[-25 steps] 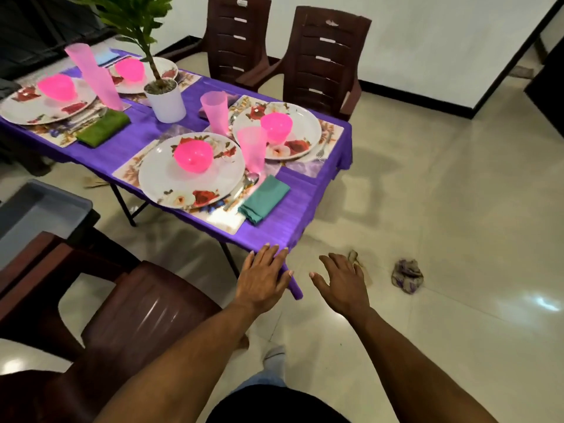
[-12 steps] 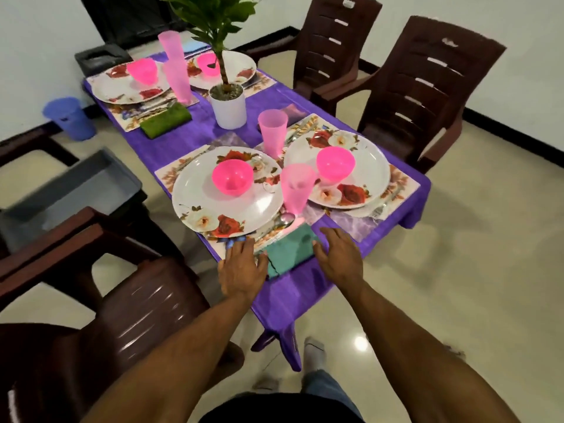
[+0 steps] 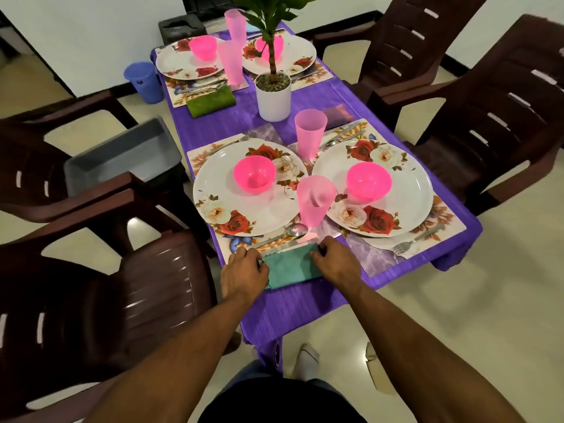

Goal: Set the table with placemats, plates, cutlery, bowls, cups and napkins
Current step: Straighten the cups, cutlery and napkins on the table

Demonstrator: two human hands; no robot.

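Hands | left hand (image 3: 244, 271), right hand (image 3: 335, 261) now grip teal napkin (image 3: 290, 265) ends (fingers curled, previously flat)

I see bare purple worktop (image 3: 293, 303) at the near edge, open to my hands. Beyond the teal napkin (image 3: 291, 267), a pink cup (image 3: 314, 201) stands between two plates, blocking the way forward.

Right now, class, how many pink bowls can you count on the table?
4. One sits on each plate: near left, near right, far left, and far right, partly behind the plant's stem. None appears hidden.
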